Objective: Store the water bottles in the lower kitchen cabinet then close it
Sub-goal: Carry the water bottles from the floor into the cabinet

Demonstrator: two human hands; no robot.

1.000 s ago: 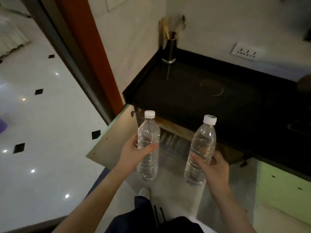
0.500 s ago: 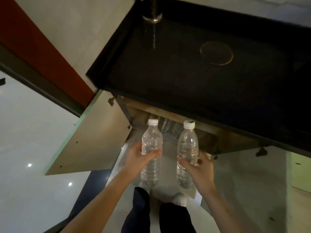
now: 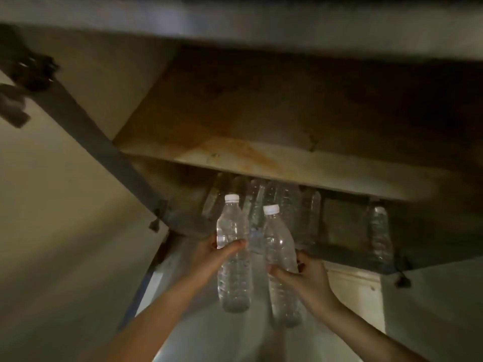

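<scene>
My left hand [image 3: 211,253] grips a clear water bottle [image 3: 233,273] with a white cap, held upright. My right hand [image 3: 305,276] grips a second clear bottle [image 3: 281,246], white-capped and leaning slightly left. Both bottles hang just in front of the open lower cabinet [image 3: 261,226]. Several clear bottles [image 3: 287,205] stand inside on its lower level under a stained wooden shelf [image 3: 261,158]. One more bottle [image 3: 380,236] stands at the right end of that level.
The open cabinet door [image 3: 52,205] swings out on the left, with a hinge [image 3: 31,71] at its top. A pale cabinet front [image 3: 352,291] shows at the lower right. The countertop's underside [image 3: 235,19] runs across the top. Light floor lies below my arms.
The view has dropped from above the black counter to the cabinet opening. Both hands have carried their bottles forward, close to the lower level with the stored bottles.
</scene>
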